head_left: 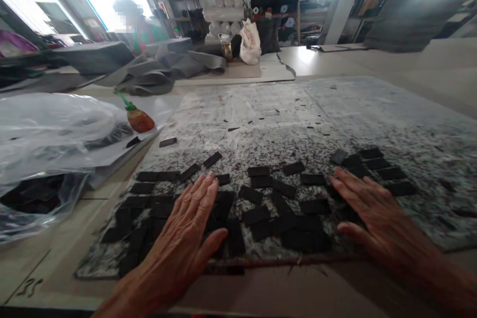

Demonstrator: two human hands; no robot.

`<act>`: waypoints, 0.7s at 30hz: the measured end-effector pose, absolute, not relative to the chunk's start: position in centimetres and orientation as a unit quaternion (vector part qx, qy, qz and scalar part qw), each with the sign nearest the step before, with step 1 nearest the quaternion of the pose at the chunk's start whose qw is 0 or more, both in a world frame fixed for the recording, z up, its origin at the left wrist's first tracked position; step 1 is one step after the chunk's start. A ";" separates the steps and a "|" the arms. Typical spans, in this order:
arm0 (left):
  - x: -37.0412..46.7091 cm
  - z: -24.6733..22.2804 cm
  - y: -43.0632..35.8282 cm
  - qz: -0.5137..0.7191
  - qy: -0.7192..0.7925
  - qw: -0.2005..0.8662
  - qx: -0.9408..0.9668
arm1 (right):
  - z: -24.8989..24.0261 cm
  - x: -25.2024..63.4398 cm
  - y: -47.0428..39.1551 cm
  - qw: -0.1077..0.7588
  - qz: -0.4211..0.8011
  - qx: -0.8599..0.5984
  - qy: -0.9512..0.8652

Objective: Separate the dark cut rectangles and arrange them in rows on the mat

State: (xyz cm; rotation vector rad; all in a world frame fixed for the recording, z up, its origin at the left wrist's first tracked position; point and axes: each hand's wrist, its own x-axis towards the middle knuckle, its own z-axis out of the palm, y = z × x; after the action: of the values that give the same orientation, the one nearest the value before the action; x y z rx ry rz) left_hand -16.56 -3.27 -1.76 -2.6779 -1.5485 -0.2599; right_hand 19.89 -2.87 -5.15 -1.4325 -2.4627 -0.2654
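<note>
Fingers on the left hand (186, 231) lie nearly together, thumb apart; the right hand (376, 208) is much the same, neither clamped on anything. Black pieces (257, 215) are scattered along the near side of the board (246, 102), under and between both hands, many overlapping. The step in hand looks like sorting or spreading them flat-handed; the next move probably calls for light fingertip pressure to slide overlapped ones apart.
</note>
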 end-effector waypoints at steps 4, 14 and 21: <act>-19.1 -2.1 -2.9 -0.108 -0.541 0.082 -0.830 | -3.6 16.0 -4.2 0.135 -0.089 -0.448 -0.879; -24.2 -3.0 -2.5 -0.007 -0.618 0.060 -0.784 | -9.7 12.7 -2.5 0.207 -0.151 -0.294 -0.921; -24.0 -2.0 -3.1 -0.017 -0.624 0.052 -0.779 | -10.2 13.8 -2.4 0.201 -0.132 -0.294 -0.925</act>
State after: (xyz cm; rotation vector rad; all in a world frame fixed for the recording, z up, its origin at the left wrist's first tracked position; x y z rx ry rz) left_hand -23.99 -3.14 -2.01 -2.3714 -1.8987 -0.0531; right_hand 13.76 -2.37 -10.19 -0.8204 -2.5842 -0.3701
